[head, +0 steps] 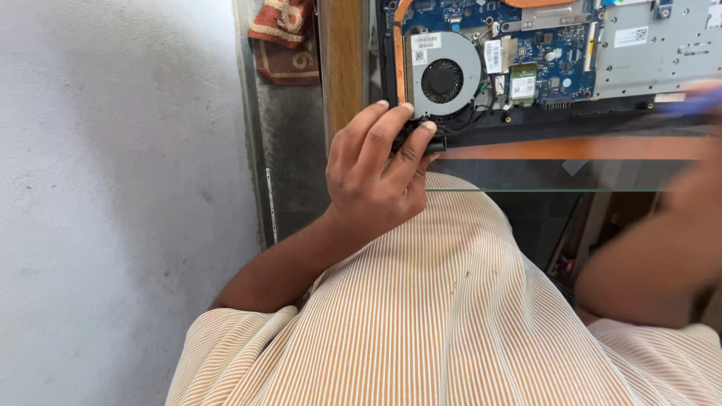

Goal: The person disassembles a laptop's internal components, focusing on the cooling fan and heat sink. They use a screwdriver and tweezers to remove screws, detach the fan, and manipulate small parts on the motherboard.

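An opened laptop (pixel 639 45) lies bottom-up on an orange-edged glass table (pixel 571 148), showing a blue circuit board (pixel 556 53) and a round cooling fan (pixel 442 75). My left hand (pixel 376 169) grips the laptop's near left corner, fingers curled over its black edge just below the fan. My right hand (pixel 696 173) is blurred at the right edge of the view. It seems to hold a thin blue tool (pixel 696 101) above the laptop's right part, but the blur hides the grip.
A white wall (pixel 113 188) fills the left. A wooden post (pixel 342 68) and a red patterned cloth (pixel 282 37) stand left of the table. My striped shirt (pixel 451 316) covers the lower middle. Dark clutter shows under the glass.
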A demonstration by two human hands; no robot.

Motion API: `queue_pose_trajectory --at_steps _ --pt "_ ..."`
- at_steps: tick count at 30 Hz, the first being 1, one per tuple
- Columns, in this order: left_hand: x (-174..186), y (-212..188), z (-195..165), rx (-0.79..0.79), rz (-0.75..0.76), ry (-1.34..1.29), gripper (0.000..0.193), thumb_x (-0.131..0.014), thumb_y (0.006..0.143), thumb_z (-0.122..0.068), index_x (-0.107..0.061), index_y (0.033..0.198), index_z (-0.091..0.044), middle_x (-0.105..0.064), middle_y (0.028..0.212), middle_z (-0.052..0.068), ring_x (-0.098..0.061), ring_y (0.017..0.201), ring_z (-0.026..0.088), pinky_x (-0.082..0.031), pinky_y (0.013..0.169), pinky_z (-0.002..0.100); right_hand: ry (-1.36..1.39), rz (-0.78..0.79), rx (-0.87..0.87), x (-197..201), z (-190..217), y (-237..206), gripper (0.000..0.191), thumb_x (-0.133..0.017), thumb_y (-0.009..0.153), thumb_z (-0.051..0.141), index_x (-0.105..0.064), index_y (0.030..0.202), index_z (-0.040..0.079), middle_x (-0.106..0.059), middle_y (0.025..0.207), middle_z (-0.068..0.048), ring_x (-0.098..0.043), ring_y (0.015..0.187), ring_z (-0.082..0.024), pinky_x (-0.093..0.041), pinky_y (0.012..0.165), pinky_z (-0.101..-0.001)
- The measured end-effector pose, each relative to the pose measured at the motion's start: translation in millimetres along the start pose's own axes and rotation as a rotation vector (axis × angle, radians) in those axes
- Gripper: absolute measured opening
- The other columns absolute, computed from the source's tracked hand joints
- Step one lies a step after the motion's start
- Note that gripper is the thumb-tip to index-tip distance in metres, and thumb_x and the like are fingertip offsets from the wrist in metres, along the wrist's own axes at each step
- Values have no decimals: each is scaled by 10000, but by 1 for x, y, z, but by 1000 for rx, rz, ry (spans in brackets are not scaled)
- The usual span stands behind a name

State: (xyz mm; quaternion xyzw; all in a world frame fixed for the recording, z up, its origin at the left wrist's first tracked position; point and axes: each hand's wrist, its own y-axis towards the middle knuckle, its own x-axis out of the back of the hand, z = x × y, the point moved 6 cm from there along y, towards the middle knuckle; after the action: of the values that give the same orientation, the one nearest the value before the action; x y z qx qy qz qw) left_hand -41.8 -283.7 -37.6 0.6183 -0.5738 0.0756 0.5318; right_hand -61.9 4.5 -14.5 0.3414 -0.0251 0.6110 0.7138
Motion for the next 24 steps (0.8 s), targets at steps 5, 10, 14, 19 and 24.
queue_pose_trajectory --at_steps 5,10,14,19,24 --pt "0 -1 2 0 -22 -12 229 -772 937 -175 -778 1140 -68 -657 1259 123 -617 1195 305 -524 957 428 248 201 288 -83 37 11 621 -646 1215 12 -211 1647 110 -684 1178 -182 -768 985 -230 -679 858 -285" --pt "0 -3 6 -3 -13 -39 237 -757 937 -164 -775 1148 -57 -658 1259 135 -613 1200 319 -527 971 440 268 231 333 -118 39 9 723 -681 1053 -50 -244 1588 160 -692 1096 -227 -770 887 -287 -679 777 -328" --pt "-2 -5 7 9 -20 -44 226 -748 942 -143 -777 1151 -59 -661 1258 132 -611 1210 317 -530 991 439 198 210 357 -118 41 6 750 -691 1048 -86 -212 1565 172 -683 1109 -243 -773 888 -290 -681 764 -321" --pt "-4 -6 8 1 -16 -51 234 -744 931 -137 -778 1147 -54 -662 1251 141 -612 1210 321 -530 1002 446 173 210 382 -120 40 7 728 -692 1062 -78 -225 1564 165 -683 1109 -239 -769 893 -276 -674 753 -316" --pt "-2 -5 7 -11 -3 -54 243 -734 936 -139 -775 1159 -50 -662 1250 151 -610 1203 327 -528 990 450 118 231 465 -117 53 10 732 -731 1027 -40 -279 1551 198 -702 1086 -201 -750 872 -256 -634 728 -309"
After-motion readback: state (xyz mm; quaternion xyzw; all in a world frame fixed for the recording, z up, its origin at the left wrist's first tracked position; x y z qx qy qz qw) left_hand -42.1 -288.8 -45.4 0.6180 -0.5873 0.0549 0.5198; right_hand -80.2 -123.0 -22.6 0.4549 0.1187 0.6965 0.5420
